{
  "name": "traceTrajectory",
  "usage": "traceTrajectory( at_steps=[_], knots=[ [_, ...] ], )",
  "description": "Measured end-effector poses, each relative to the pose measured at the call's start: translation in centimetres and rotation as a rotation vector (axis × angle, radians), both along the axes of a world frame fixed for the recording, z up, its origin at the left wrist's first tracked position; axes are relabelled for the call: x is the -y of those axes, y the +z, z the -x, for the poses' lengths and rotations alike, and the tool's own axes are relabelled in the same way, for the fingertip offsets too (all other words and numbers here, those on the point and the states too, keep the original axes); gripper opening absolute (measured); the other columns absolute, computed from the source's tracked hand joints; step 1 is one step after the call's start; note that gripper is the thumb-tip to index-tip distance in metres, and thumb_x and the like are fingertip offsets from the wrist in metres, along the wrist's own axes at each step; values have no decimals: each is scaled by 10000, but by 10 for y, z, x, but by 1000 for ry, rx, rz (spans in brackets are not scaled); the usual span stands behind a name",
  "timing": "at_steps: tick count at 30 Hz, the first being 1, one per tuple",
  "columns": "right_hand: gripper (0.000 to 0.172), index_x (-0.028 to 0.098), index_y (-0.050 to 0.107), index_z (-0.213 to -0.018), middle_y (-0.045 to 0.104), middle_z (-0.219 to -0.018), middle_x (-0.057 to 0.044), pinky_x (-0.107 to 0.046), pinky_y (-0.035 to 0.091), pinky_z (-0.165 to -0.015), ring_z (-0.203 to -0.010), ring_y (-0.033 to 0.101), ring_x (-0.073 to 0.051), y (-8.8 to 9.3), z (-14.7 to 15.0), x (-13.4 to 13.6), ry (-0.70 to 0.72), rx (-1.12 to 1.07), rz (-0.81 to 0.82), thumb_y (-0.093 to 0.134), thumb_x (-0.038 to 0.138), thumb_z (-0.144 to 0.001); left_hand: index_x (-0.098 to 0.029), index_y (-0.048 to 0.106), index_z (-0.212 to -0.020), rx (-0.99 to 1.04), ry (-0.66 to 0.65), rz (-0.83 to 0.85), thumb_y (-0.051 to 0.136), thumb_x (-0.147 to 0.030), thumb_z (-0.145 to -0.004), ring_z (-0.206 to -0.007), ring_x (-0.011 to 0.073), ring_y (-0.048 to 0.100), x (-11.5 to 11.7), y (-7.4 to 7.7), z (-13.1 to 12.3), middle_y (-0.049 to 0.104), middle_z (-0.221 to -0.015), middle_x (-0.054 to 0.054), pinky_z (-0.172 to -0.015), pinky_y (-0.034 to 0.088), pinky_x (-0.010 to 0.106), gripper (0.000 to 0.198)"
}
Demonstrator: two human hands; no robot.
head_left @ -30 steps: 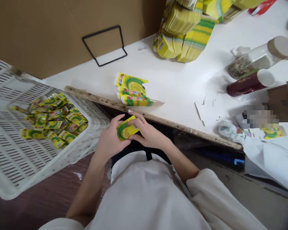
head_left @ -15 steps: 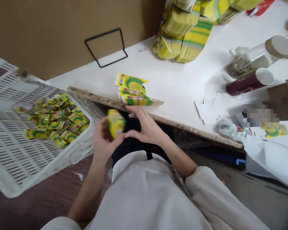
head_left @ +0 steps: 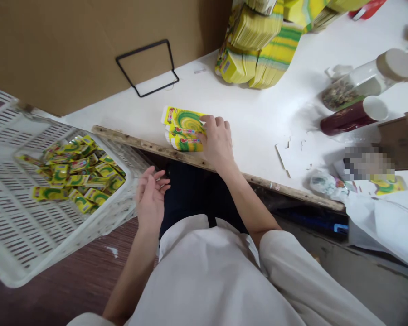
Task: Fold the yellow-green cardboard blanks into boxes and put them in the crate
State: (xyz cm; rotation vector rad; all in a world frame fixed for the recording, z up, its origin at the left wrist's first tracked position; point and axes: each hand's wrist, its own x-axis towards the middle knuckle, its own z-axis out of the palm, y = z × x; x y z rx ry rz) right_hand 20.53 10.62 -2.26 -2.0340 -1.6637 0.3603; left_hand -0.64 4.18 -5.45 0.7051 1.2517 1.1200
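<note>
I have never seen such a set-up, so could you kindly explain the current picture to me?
There is no machine: these are a person's two bare hands, seen by a camera worn on the head, looking forward and down. The open left hand holds nothing visible, near a white slatted plastic basket of small yellow-and-green packets. The right hand touches the right end of some yellow-and-green printed cardboard cartons on a white table; whether it grips them is unclear. Further back are stacks of yellow-and-green card; to the right, a clear jar with a pale lid and a dark red cylindrical cup.
</note>
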Motion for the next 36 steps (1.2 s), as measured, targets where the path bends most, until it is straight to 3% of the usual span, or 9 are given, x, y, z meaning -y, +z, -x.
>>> traceTrajectory(
  at_steps=[7,13,16,18,22,24,27,32,36],
  knots=[
    [118,162,568,-1062,540,-1105,-176,-578,410,-1000,-1093,468,-337,-7,-7,-2,16,-23,-90,541,215,-960,-242,652,-1071,-58,-87,-46,708,-459,-849,-760,126,663,-2,1,3,714,-996,34,-697,544,264,315],
    [190,205,516,-1062,585,-1026,-94,-474,475,-922,-971,544,-259,-1,-11,8,29,-119,-145,538,108,-900,-220,668,-1066,-22,-137,-10,749,-484,-820,-715,109,667,8,-5,2,728,-946,32,-665,538,234,370],
    [228,229,492,-1055,609,-974,-47,-381,500,-842,-902,586,-207,9,-8,22,50,-259,-179,522,79,-886,-216,661,-1141,19,-235,-50,764,-559,-784,-824,147,705,8,-5,-5,735,-1053,76,-724,572,266,506],
    [208,232,491,-1009,618,-921,-27,-330,503,-783,-844,603,-182,16,0,36,164,-375,-156,542,83,-873,-233,648,-1194,37,-260,-141,745,-646,-754,-989,218,715,5,-2,-13,717,-1173,108,-812,598,339,612],
    [173,215,497,-914,607,-844,-5,-280,496,-708,-764,600,-150,16,23,68,455,-627,-27,597,96,-838,-277,636,-1249,2,-60,-317,544,-701,-882,-1232,284,637,0,8,-30,662,-1322,96,-1016,552,450,568],
    [162,207,504,-943,616,-902,-14,-275,515,-715,-778,604,-138,10,30,77,498,-814,5,632,160,-856,-305,618,-1287,-51,54,-409,518,-677,-914,-1295,281,597,0,11,-35,631,-1374,67,-1077,517,448,536],
    [293,209,503,-1038,617,-1018,-37,-278,541,-758,-860,618,-139,-1,33,80,518,-1090,77,714,296,-855,-327,600,-1297,-131,76,-478,509,-733,-886,-1328,297,570,1,13,-37,629,-1374,56,-1070,523,455,585],
    [507,219,479,-1105,595,-1011,-26,-242,516,-714,-926,611,-149,-8,42,84,608,-1328,263,817,405,-776,-286,645,-1034,87,60,-402,463,-719,-914,-1005,236,673,-2,21,-36,678,-950,33,-949,554,401,485],
    [607,221,498,-1171,587,-1003,-9,-249,487,-689,-832,560,-135,-9,59,93,546,-1113,192,870,408,-729,-248,585,-875,283,157,-299,371,-786,-910,-638,141,535,-10,21,-35,528,-722,-11,-679,518,294,580]
  ],
)
